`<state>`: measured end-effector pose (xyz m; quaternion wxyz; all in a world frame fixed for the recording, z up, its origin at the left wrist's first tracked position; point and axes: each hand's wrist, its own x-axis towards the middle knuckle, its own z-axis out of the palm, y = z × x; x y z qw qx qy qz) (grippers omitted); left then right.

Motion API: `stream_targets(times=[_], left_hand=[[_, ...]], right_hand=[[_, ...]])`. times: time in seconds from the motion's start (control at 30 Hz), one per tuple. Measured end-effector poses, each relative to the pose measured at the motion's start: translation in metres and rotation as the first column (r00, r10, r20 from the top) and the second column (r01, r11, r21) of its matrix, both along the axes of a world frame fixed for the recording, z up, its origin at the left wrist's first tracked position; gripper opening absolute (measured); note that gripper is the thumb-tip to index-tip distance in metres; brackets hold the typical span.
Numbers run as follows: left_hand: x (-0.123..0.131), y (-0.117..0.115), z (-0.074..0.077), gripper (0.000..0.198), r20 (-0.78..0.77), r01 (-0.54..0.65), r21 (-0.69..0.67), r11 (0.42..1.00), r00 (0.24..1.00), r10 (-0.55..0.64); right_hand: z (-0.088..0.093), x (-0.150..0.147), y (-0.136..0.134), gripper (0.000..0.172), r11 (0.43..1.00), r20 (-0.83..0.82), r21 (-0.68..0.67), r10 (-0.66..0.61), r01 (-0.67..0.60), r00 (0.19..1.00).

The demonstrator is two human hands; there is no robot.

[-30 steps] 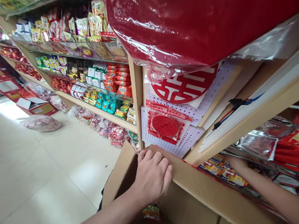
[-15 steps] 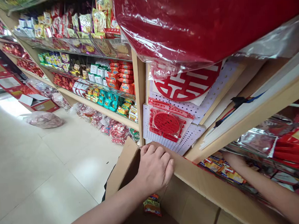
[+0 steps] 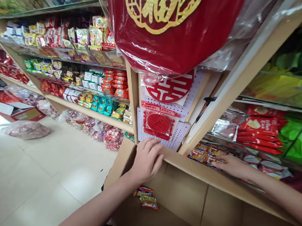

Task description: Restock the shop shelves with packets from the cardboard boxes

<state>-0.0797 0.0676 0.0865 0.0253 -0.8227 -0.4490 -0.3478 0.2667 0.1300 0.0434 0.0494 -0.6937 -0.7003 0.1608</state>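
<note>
A deep cardboard box (image 3: 195,171) stands open below me, a few small snack packets (image 3: 148,200) lying on its bottom. With its fingers bent over the far rim near the left corner, my left hand (image 3: 147,159) grips the box. My right hand (image 3: 232,166) reaches past the box to the lowest visible shelf. Its fingers are closed around a small wrapped snack among blue, orange and yellow packets (image 3: 199,154); the fingertips are partly hidden by the packets.
Above hangs a dark red plastic-wrapped piece (image 3: 182,43) with a gold emblem. A wooden post (image 3: 240,63) and shelf of red packs (image 3: 259,130) stand on the right. Snack shelves (image 3: 87,79) line the left, and bagged goods (image 3: 26,129) lie on the floor.
My right hand has come back from deeper in the shelf, now showing its fingers at the packets. My left hand stays on the box rim. The view has shifted right.
</note>
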Motion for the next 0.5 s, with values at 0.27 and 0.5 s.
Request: stream_targets(times=[0.27,0.5], left_hand=[[0.013,-0.048,-0.084,0.036,-0.321,0.069,-0.707,0.704,0.855,-0.407],[0.016,-0.028,-0.128,0.038,-0.457,-0.306,-0.813,0.496,0.863,-0.216]], right_hand=[[0.039,0.003,-0.143,0.035,0.816,-0.11,0.578,0.064,0.011,0.992],[0.012,-0.021,-0.17,0.035,0.662,0.085,0.739,0.093,-0.126,0.992]])
